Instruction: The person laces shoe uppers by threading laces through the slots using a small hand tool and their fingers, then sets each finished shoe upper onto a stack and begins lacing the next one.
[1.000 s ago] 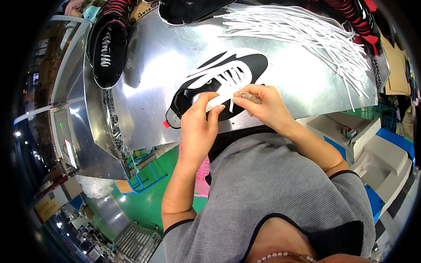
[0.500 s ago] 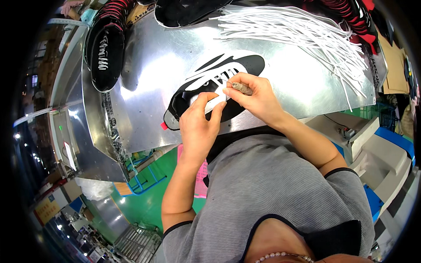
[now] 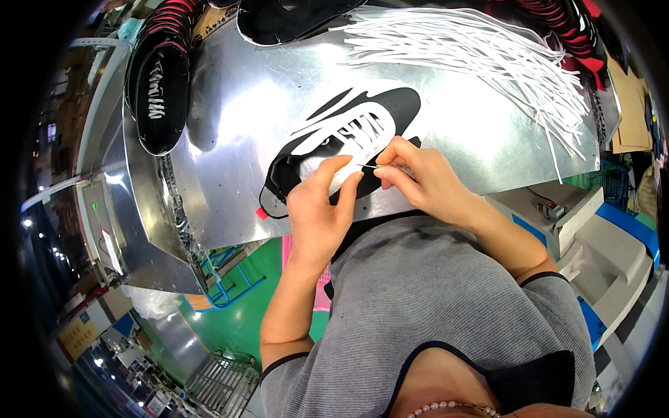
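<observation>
A black-and-white shoe upper (image 3: 396, 104) lies slanted on the metal table, its heel with a red tab toward the lower left. White lace rows (image 3: 357, 132) cross its middle. My left hand (image 3: 317, 209) pinches the white eyelet edge nearest me between thumb and forefinger. Just right of it, my right hand (image 3: 428, 177) is closed around a hand tool, probably an awl or hook. Only its thin metal shaft (image 3: 366, 166) shows, pointing left at the white edge near my left fingertips. The fingers hide its handle, and its tip is too small to make out.
A heap of loose white laces (image 3: 467, 49) spreads over the far right of the metal table (image 3: 237, 167). Black shoe uppers (image 3: 162, 101) with red-striped stacks stand at the far left, another black piece (image 3: 286, 21) at the back. A beige-and-blue machine housing (image 3: 592, 265) sits lower right.
My right hand has turned and drawn slightly right and toward me; the tool's wrapped handle, seen before, is now hidden inside it. My left hand keeps its pinch, and the shoe upper shifts slightly.
</observation>
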